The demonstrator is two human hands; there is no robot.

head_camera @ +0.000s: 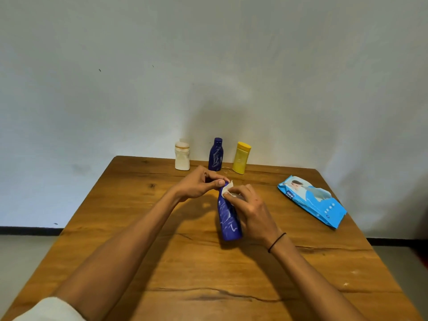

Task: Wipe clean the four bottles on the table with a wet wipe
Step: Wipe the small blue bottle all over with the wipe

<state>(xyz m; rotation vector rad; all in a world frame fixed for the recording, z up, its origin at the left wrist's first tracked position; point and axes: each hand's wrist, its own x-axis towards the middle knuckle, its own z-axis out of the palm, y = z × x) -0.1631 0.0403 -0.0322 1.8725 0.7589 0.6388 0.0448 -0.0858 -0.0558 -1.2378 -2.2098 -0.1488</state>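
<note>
Wooden table (139, 239) against a pale wall. Item in hand: large blue bottle (228, 218), tilted above mid-table; my left hand (200, 185) pinched its cap end, my right hand (249, 208) pressed a wet wipe (228, 189), gripped in curled fingers, to its neck. Outstanding, by my judgement: white bottle (182, 155), small blue bottle (215, 155), yellow bottle (241, 157), standing at the far edge. Wipe pack (311, 200) lay right. Cap hidden; cleanliness of any bottle indeterminable.

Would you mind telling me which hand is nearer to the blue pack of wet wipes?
Right. The right hand, holding a wipe against the near blue bottle, sits just left of the wipes pack; the left hand is farther left, beyond that bottle's top.
</note>
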